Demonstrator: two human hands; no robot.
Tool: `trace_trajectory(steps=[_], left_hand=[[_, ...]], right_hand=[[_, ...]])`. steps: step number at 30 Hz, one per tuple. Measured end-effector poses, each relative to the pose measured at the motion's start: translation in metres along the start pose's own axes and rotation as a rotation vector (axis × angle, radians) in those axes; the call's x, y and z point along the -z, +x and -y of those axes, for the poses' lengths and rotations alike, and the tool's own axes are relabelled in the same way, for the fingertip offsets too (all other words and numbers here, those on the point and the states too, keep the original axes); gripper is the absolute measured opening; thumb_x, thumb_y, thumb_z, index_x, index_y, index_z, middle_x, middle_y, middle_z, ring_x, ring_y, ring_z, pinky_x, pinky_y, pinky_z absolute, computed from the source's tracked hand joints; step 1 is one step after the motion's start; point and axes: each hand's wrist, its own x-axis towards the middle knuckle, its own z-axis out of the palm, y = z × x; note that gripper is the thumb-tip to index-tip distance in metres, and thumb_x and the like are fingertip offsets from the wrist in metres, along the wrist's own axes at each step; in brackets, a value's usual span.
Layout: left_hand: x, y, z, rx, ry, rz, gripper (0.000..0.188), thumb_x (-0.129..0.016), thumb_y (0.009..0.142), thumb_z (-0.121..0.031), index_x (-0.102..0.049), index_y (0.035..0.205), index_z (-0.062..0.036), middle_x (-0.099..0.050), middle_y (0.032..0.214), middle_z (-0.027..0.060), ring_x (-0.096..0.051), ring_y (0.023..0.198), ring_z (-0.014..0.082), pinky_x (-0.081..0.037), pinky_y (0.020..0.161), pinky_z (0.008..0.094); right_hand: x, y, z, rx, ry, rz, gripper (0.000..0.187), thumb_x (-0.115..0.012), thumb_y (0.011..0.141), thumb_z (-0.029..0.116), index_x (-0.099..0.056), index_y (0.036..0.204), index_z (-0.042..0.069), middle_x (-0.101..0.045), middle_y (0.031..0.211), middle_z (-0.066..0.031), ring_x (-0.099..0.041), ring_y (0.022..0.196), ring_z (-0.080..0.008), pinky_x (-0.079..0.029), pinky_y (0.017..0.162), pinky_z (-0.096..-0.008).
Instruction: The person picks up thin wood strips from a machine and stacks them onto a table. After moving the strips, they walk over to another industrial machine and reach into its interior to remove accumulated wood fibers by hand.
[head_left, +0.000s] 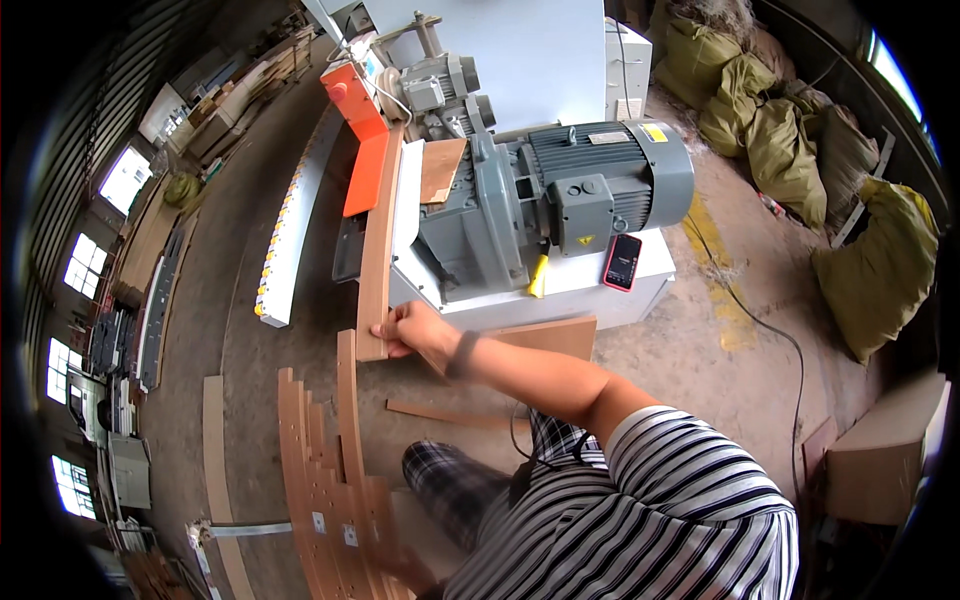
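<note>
My right hand [410, 329] is closed on the near end of a long, narrow wooden board [375, 262]. The board runs away from me past an orange guard [369, 170] on the machine. Low in the picture, a blurred shape beside the stacked wooden strips [330, 510] looks like my left hand [412, 572]; its fingers cannot be made out. Those strips have uneven ends, and one longer strip [347, 400] reaches up close to the held board.
A big grey motor [610, 175] sits on a white machine base [600, 312], with a phone [622, 262] and a yellow object [538, 277] beside it. Left stands a white rail with yellow rollers [290, 230]. Sacks [770, 140] line the right; a black cable [765, 322] crosses the floor.
</note>
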Motion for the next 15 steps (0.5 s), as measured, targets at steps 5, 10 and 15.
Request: trace_trajectory(steps=[5,10,15], left_hand=[[0.019,0.019,-0.068,-0.123,-0.132,0.093,0.064,-0.049,0.094,-0.043,-0.032,0.139,0.0003,-0.038,0.136,0.0240,-0.038,0.127,0.0372,-0.034,0.103,0.0464],[0.051,0.043,-0.179,-0.187,-0.403,0.201,0.054,-0.046,0.097,-0.032,-0.032,0.139,-0.0017,-0.044,0.131,0.0209,-0.048,0.118,0.0328,-0.037,0.101,0.0427],[0.067,0.061,-0.225,-0.059,-1.056,0.413,0.054,-0.047,0.098,-0.032,-0.029,0.141,-0.0052,-0.045,0.131,0.0173,-0.050,0.114,0.0277,-0.039,0.099,0.0392]], right_hand=[[-0.021,-0.035,-0.010,-0.075,-0.007,0.162,0.033,-0.072,0.083,0.026,-0.058,0.081,-0.003,-0.062,0.070,-0.0104,-0.062,0.057,-0.0150,-0.055,0.050,-0.0258],[-0.029,-0.069,-0.016,-0.191,-0.063,0.246,0.031,-0.071,0.084,0.027,-0.054,0.081,0.002,-0.062,0.072,-0.0085,-0.064,0.061,-0.0142,-0.056,0.055,-0.0255],[-0.042,-0.093,-0.034,-0.298,0.051,0.407,0.024,-0.070,0.085,0.020,-0.057,0.087,0.000,-0.064,0.076,-0.0102,-0.066,0.064,-0.0159,-0.057,0.057,-0.0268]])
